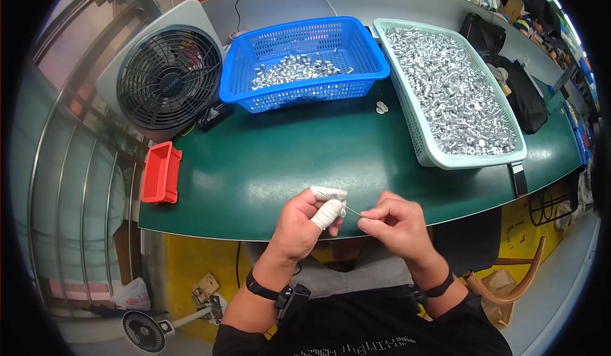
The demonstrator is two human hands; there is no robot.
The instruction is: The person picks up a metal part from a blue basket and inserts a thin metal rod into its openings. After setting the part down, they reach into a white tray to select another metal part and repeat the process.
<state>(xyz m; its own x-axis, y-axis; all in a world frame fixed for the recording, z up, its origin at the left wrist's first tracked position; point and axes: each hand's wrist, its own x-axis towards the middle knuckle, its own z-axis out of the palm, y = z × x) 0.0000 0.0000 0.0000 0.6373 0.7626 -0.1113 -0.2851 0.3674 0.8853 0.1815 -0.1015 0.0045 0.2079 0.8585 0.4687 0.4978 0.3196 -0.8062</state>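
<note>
Over the near edge of the green table, my two hands meet in front of me. My left hand (310, 218), with white finger cots on its thumb and a finger, is closed in a pinch; whatever small piece lies between its fingertips is mostly hidden. My right hand (396, 222) pinches a thin metal rod (352, 211) between thumb and forefinger. The rod's other end reaches the left fingertips. Beyond the hands stands a blue basket (305, 86) with a layer of small silver metal parts (294, 69). A pale green basket (414, 123) to the right is heaped with similar parts (449, 88).
A box fan (170, 79) stands at the far left, above a small red bin (161, 172). Some small pale discs (381, 107) lie between the baskets. Black bags (519, 92) sit at the right. The green table's (273, 165) near edge curves before me.
</note>
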